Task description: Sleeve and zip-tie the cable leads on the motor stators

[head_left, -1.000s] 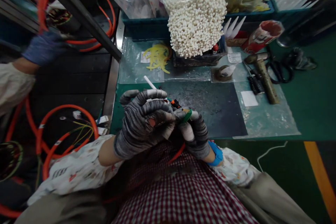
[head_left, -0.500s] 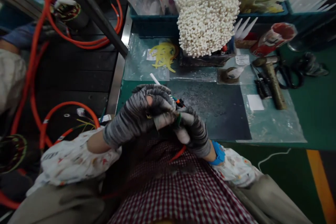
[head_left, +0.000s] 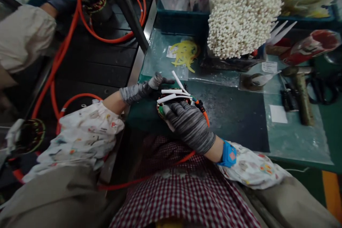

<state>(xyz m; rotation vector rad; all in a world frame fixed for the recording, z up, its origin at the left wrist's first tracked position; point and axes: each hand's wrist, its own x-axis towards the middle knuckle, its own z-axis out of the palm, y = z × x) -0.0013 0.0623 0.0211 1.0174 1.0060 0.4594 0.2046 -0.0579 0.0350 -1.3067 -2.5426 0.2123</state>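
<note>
My right hand (head_left: 190, 125), in a grey striped glove, is closed on a round wound motor stator (head_left: 160, 112) at the near edge of the bench. White sleeves (head_left: 171, 92) on its wires lie across the top. An orange cable (head_left: 206, 118) leaves it through a black and orange fitting, on the right. My left hand (head_left: 149, 87), gloved too, is apart from the stator, just beyond its left side. Its visible fingers stretch out to the right with nothing seen in them. My right palm and fingers hide much of the stator.
A bag of white tubes (head_left: 243, 21) stands at the back. Yellow strips (head_left: 185, 53) lie on plastic. A hammer (head_left: 304, 96), a screwdriver (head_left: 290, 96) and a red can (head_left: 311, 46) are at right. Another person's gloved hand (head_left: 64, 1) is at upper left, near orange cables (head_left: 57, 67).
My left hand has let go of the stator and moved away, its fingers stretching out. The stator has come into fuller view over the bench, my right hand on it. The view has swung left.
</note>
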